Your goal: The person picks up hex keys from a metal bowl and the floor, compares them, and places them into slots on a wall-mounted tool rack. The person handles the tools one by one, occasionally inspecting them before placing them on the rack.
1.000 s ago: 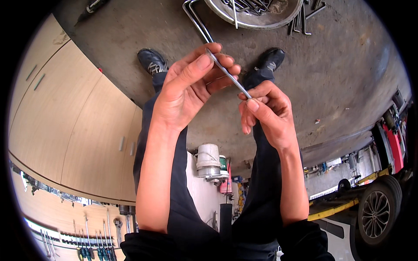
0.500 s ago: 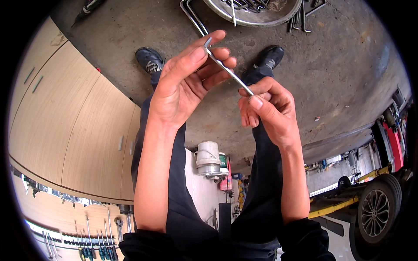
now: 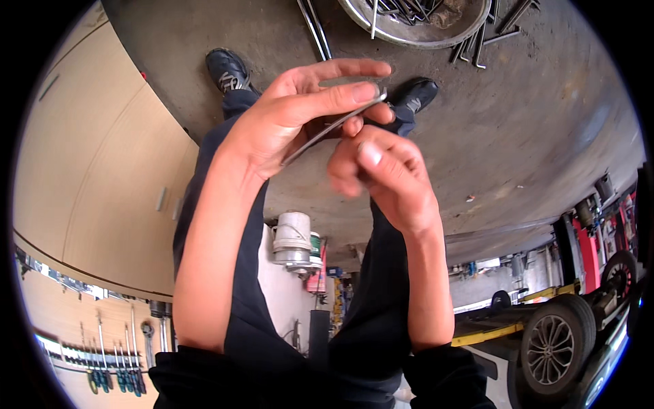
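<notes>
One metal rod [image 3: 327, 131] is sitting clamped in the left hand's [image 3: 279, 116] fingers, right hand [image 3: 395, 163] curling beside, grip unclear, more rods [image 3: 413, 9] lying untouched beyond.

silver-grey rod [image 3: 332, 131] | black shoe [image 3: 225, 67], grey laces [image 3: 233, 83] | dark navy trousers [image 3: 253, 273] | pale beige cabinet [image 3: 102, 157] | mottled grey-brown floor [image 3: 504, 123] | white bucket [image 3: 293, 229] | yellow bar [image 3: 487, 334] | black tyre [image 3: 584, 330]

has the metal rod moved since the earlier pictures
Yes: the metal rod has swung round; its lower end, which pointed right, away from the wooden cabinets, now points left toward them.
</notes>
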`<state>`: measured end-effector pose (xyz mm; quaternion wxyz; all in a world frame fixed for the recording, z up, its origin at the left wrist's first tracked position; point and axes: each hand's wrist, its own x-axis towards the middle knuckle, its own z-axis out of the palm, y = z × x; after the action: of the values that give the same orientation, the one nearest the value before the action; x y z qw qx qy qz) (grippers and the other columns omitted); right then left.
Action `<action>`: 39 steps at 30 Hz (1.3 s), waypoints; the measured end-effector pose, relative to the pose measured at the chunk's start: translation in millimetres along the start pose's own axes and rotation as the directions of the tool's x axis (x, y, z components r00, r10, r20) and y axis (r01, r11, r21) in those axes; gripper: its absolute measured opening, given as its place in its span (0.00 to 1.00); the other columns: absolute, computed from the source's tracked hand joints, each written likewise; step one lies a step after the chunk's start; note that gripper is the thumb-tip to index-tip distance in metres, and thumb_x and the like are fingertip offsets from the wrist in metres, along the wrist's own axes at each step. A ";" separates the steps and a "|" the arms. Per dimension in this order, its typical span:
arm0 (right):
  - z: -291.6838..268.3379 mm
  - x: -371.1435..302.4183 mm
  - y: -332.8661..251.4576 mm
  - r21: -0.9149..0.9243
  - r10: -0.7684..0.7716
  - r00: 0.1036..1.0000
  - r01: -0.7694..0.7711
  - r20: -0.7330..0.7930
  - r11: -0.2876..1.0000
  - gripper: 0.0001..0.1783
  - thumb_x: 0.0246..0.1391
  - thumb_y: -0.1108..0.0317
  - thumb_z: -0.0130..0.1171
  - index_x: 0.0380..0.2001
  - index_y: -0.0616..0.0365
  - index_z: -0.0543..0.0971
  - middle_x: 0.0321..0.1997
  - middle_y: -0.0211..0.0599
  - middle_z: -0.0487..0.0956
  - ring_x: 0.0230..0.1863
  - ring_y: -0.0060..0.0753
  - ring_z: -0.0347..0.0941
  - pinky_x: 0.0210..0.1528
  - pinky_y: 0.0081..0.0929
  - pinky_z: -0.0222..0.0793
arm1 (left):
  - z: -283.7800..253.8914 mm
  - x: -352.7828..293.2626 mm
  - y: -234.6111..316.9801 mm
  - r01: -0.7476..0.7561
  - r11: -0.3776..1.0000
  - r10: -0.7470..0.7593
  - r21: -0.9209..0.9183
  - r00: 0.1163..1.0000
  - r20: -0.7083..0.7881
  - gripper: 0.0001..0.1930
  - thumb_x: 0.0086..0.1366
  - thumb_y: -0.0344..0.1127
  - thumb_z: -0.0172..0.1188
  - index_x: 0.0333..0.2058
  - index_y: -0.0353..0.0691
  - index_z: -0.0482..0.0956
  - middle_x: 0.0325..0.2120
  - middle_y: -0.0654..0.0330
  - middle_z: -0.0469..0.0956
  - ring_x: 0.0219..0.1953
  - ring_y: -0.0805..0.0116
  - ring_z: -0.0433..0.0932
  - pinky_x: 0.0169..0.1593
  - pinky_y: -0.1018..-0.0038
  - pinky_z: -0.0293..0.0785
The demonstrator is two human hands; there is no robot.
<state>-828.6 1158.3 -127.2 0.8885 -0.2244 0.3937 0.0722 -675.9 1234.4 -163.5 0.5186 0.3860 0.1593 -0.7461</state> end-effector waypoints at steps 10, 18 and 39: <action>-16.1 2.2 -10.2 -0.258 -0.158 0.967 0.103 -0.202 0.961 0.07 0.56 0.73 0.58 0.38 0.61 0.74 0.34 0.30 0.76 0.34 0.17 0.69 0.32 0.15 0.62 | -4.8 -11.1 7.6 0.161 0.956 -0.137 0.245 0.984 -0.110 0.15 0.56 0.41 0.68 0.30 0.40 0.72 0.24 0.58 0.80 0.18 0.83 0.71 0.17 0.88 0.58; -17.4 7.2 -1.9 -0.237 -0.228 0.953 0.179 -0.198 0.955 0.07 0.55 0.75 0.59 0.37 0.61 0.73 0.35 0.29 0.74 0.34 0.18 0.68 0.34 0.17 0.64 | 0.8 -14.6 13.9 0.111 0.930 -0.067 0.350 0.989 -0.135 0.16 0.55 0.42 0.69 0.25 0.42 0.70 0.21 0.60 0.78 0.17 0.84 0.71 0.15 0.88 0.59; -63.9 -42.7 -16.9 -0.229 -0.119 0.967 0.067 -0.225 0.971 0.06 0.61 0.68 0.52 0.38 0.56 0.68 0.39 0.29 0.68 0.44 0.23 0.64 0.52 0.25 0.60 | 30.8 11.4 -43.5 -0.104 0.989 0.097 0.109 0.993 0.074 0.13 0.59 0.34 0.63 0.38 0.32 0.73 0.24 0.57 0.79 0.25 0.73 0.79 0.27 0.78 0.75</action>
<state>-895.1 1116.3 -127.8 0.8072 -0.3466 0.4755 0.0459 -729.4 1225.2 -158.9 0.5382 0.3962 0.0792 -0.7397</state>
